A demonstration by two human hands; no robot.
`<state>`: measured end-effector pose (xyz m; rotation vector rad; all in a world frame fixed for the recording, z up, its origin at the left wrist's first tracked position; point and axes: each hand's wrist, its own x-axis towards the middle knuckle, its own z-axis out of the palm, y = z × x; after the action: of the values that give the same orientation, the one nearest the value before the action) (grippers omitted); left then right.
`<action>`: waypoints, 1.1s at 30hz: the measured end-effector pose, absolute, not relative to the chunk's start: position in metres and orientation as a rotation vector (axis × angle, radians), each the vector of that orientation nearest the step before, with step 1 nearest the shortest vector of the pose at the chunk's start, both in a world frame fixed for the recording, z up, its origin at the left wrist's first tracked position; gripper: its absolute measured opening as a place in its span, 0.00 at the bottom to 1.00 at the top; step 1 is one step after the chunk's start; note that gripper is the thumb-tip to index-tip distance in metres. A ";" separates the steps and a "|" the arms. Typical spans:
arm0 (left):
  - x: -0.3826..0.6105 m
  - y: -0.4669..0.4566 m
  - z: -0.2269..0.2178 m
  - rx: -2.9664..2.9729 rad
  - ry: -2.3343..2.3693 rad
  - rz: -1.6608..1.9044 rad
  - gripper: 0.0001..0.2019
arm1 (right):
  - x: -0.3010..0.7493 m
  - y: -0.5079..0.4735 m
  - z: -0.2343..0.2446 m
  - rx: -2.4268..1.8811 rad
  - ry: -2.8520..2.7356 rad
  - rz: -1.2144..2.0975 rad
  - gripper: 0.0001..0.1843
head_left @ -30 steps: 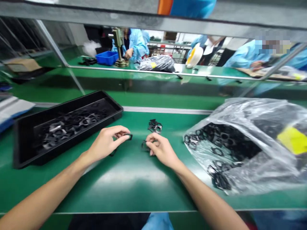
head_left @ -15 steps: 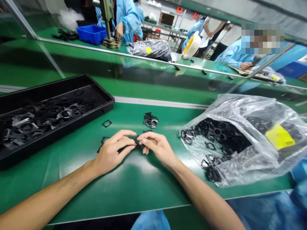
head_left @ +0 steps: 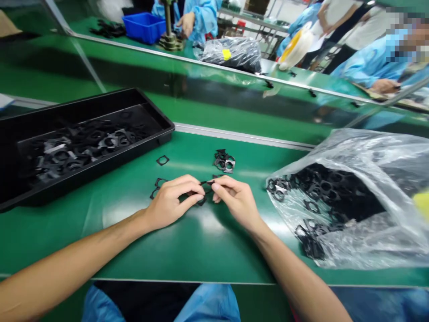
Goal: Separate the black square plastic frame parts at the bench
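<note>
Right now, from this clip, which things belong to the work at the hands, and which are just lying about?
Part of the work: left hand, right hand, black frame held between them, pile of frames, loose frame, black tray, plastic bag of frames.

Just around: blue bin, green bench top.

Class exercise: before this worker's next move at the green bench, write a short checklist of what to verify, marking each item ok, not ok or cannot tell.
Right hand pinching a black frame: ok.
Left hand gripping a piece: cannot tell, fingers hide it.
Black tray beside the hands, holding frames: ok.
Loose frame lying on the bench outside the tray: not ok.
Plastic bag open: ok.
Frame edges undamaged: cannot tell, too small.
</note>
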<state>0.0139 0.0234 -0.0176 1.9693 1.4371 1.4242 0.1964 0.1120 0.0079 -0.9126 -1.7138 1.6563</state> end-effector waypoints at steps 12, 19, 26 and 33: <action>0.015 0.030 -0.018 1.709 1.577 1.646 0.02 | 0.189 0.113 0.010 -1.055 -1.457 1.936 0.22; 0.016 0.030 -0.017 1.659 1.629 1.629 0.04 | 0.189 0.112 0.011 -1.052 -1.497 1.973 0.21; 0.019 0.028 -0.017 1.629 1.634 1.620 0.05 | 0.188 0.109 0.012 -1.046 -1.517 1.948 0.21; 0.017 0.029 -0.018 1.686 1.671 1.596 0.06 | 0.188 0.110 0.012 -1.016 -1.503 1.999 0.21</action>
<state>0.0170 0.0287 -0.0180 1.6855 1.6705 1.5957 0.1882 0.1099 0.0119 -1.0158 -1.5029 1.9988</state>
